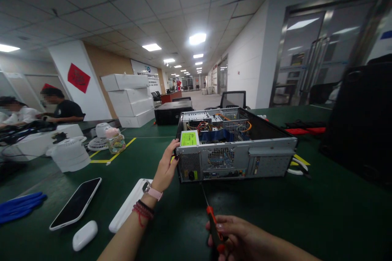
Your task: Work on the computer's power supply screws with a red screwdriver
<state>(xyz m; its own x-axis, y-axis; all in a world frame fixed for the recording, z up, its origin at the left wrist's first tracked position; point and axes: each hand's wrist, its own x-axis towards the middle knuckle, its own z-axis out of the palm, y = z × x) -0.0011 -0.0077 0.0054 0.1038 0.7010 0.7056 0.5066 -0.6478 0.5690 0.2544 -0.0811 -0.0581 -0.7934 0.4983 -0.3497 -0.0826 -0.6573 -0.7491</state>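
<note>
Our left hand [165, 168] is up at the near left corner of the opened computer case [272, 165], fingertips on the metal beside the green-labelled box [189, 138], thumb slightly apart below them; the other fingers we can't make out. And the right hand [235, 230]? It's got the red-and-black screwdriver [211, 215], fingers wrapped round the handle, shaft pointing away from us to the case's lower edge; whether the tip touches, we cannot tell! The case lies in the middle of the green table [260, 216], back panel towards us, wires and a blue ribbon cable [219, 135] on show inside. Over on our left we've a dark-screened phone [76, 203], a small white case [85, 235] just beside it, and blue gloves [21, 207] out at the edge.
</note>
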